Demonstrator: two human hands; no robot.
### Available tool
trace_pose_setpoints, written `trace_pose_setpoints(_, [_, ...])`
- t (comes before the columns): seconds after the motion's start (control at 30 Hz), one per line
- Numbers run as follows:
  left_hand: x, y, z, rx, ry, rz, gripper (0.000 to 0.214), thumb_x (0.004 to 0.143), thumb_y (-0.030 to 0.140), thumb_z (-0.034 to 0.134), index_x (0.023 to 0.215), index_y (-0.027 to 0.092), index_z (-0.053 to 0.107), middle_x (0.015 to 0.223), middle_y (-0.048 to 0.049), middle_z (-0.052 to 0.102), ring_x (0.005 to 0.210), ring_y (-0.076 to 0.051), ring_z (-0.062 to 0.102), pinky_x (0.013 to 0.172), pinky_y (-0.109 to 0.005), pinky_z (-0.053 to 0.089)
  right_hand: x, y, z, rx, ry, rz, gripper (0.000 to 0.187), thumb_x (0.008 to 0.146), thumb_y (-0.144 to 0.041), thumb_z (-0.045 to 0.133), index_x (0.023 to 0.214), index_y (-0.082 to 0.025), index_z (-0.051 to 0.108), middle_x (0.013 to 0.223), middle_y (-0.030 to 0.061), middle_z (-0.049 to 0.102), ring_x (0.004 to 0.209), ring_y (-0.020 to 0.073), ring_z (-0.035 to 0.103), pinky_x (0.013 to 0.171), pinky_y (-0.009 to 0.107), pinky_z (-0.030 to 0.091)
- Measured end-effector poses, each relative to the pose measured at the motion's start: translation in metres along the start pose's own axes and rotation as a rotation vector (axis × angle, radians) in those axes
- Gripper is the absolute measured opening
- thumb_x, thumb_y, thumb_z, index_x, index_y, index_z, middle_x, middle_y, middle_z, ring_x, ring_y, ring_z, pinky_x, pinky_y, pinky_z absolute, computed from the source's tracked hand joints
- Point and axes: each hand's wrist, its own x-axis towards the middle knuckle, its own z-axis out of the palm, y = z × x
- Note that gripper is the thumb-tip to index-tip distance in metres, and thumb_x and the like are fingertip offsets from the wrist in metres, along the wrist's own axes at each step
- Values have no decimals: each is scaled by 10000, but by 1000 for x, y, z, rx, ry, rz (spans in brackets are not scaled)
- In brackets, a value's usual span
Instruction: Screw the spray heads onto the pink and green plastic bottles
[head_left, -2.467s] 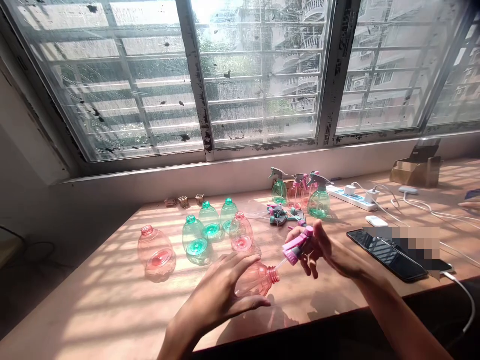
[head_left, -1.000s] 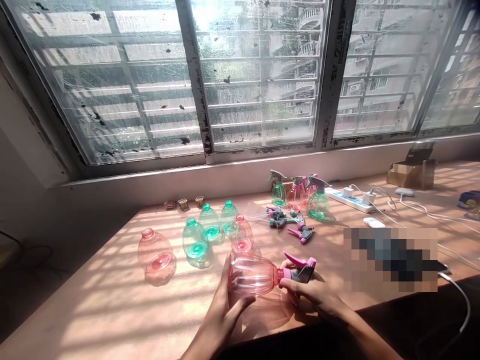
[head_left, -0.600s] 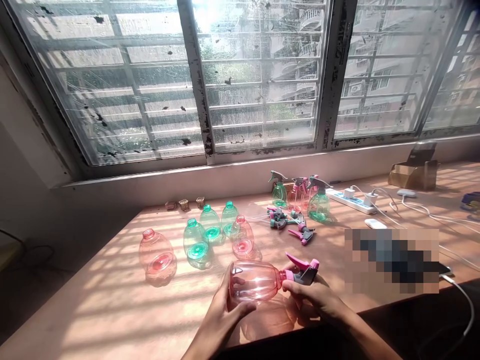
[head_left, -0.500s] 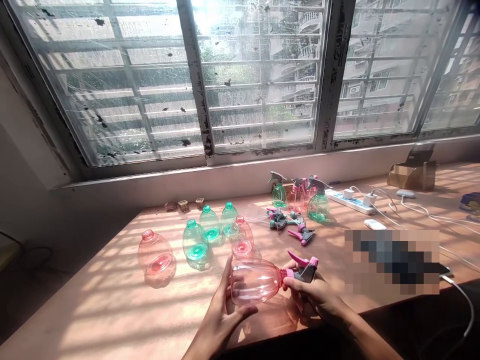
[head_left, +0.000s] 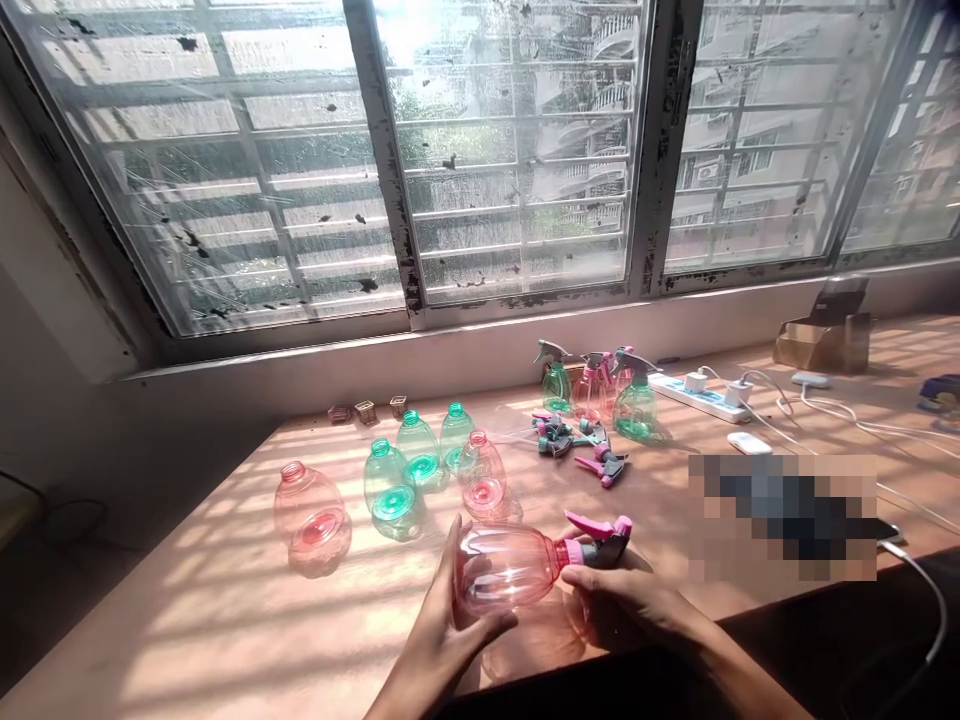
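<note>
A clear pink spray bottle (head_left: pixel 504 572) lies sideways just above the table's front edge, its base to the left. My left hand (head_left: pixel 448 630) is closed around the base end, thumb below and fingers behind it. At the neck sits a grey and pink trigger spray head (head_left: pixel 606 542), its pink trigger pointing up. My right hand (head_left: pixel 634 595) grips this head by the pink collar, thumb in front; its other fingers are partly hidden. Behind the held bottle stand an open pink bottle (head_left: pixel 482 478) and several open green bottles (head_left: pixel 389 482). Another open pink bottle (head_left: pixel 309 510) stands farther left.
Loose spray heads (head_left: pixel 602 463) lie in a pile behind my right hand. Finished-looking green (head_left: pixel 636 405) and pink (head_left: pixel 591 390) spray bottles stand by the wall. A power strip (head_left: pixel 697 398), cables and a blurred-out dark object (head_left: pixel 784 515) occupy the right side.
The spray head has turned about the bottle's neck, and its trigger has swung upward. My right hand's fingers have shifted on it. The bottle has moved slightly left in my left hand.
</note>
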Motion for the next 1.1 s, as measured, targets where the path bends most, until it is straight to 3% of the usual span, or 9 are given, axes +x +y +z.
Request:
trace_pose_setpoints(0.13, [0, 8, 3, 23, -34, 55, 1237, 839, 483, 835, 1690, 320, -48, 1609, -176, 474, 1402, -362, 548, 1199, -504, 400, 1, -4, -2, -33, 1, 1, 501, 672, -457, 971, 980, -225, 652, 613, -62, 676, 454, 129, 593, 476, 256, 473])
trace_pose_setpoints(0.27, [-5, 15, 2, 65, -7, 15, 1254, 835, 444, 840, 1691, 302, -66, 1674, -170, 394, 1454, -364, 485, 1222, -487, 359, 2, -3, -3, -58, 7, 3, 517, 693, -475, 950, 1005, -227, 620, 621, -68, 675, 448, 103, 547, 460, 234, 454])
trace_pose_setpoints(0.43, [-3, 7, 0, 113, 28, -23, 1144, 841, 487, 811, 1696, 206, 104, 1503, -200, 574, 1435, -387, 502, 1230, -526, 323, 2, -2, -3, -101, 0, -7, 512, 701, -487, 938, 1019, -222, 637, 700, -19, 751, 470, 109, 568, 449, 226, 439])
trace_pose_setpoints(0.57, [3, 3, 1, 112, 3, 41, 1172, 846, 481, 789, 1696, 285, 6, 1487, -145, 590, 1399, -354, 542, 1222, -499, 349, 3, -4, -2, -114, -27, -33, 445, 720, -502, 924, 913, -207, 652, 684, -25, 732, 429, 100, 565, 429, 224, 414])
trace_pose_setpoints(0.7, [-1, 2, 0, 149, -17, 58, 1244, 842, 439, 808, 1690, 263, -85, 1460, -147, 614, 1407, -335, 535, 1242, -471, 320, 3, -5, -2, -111, -34, -33, 443, 721, -495, 924, 928, -201, 665, 702, -15, 744, 420, 97, 564, 427, 225, 419])
trace_pose_setpoints(0.87, [-4, -1, -3, 111, -24, -15, 1199, 853, 543, 788, 1700, 223, 2, 1554, -201, 534, 1457, -373, 487, 1243, -505, 319, 2, -5, -1, -98, -29, -36, 496, 704, -490, 934, 989, -215, 636, 673, -30, 734, 459, 114, 566, 477, 254, 488])
trace_pose_setpoints(1.0, [1, 3, -1, 120, -27, 37, 1273, 790, 597, 836, 1697, 263, 8, 1583, -179, 491, 1442, -370, 496, 1237, -480, 336, 2, -4, -2, -108, -15, -40, 502, 705, -501, 924, 998, -214, 635, 695, -14, 750, 466, 121, 563, 484, 264, 478])
trace_pose_setpoints(1.1, [1, 10, 1, 109, -40, 67, 1270, 825, 654, 785, 1690, 270, -60, 1442, -169, 592, 1351, -355, 573, 1173, -479, 417, 2, -4, -2, -127, 0, -37, 495, 679, -462, 950, 991, -201, 669, 711, 0, 760, 486, 119, 568, 499, 261, 459])
